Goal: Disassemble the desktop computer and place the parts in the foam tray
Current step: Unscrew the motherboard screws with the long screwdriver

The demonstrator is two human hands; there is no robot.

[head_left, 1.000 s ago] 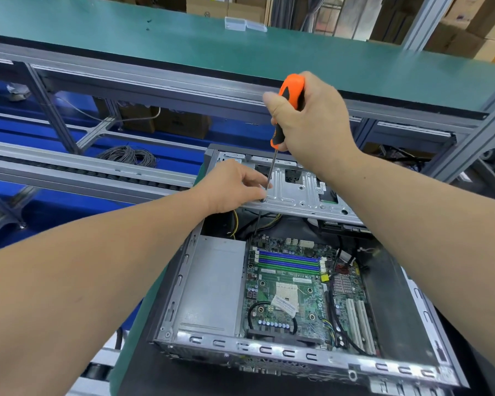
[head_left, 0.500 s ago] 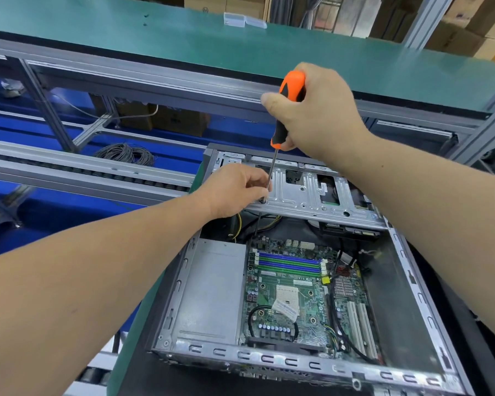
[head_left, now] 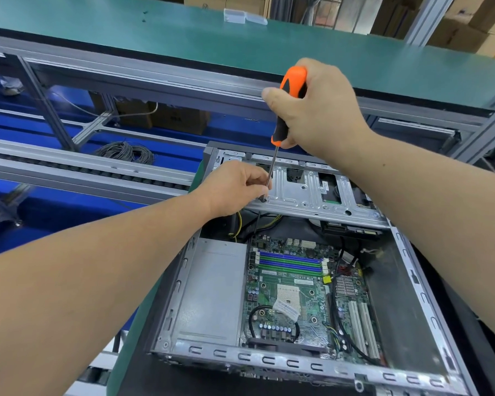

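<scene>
Green-topped bench [head_left: 155,41] is carrying the open desktop case [head_left: 297,358], where the right hand [head_left: 320,110] is gripping the orange screwdriver [head_left: 290,104] on a drive-cage [head_left: 312,192] screw while the left hand [head_left: 235,187] is pinching its shaft; next comes lifting the screw out, probably.

One screwdriver [head_left: 291,104], one open computer case [head_left: 423,287], perhaps two clear boxes [head_left: 245,17].

An assembly-line workshop; green-matted benches [head_left: 183,32], aluminium framing [head_left: 43,92], stacked cartons [head_left: 469,27] behind.
</scene>
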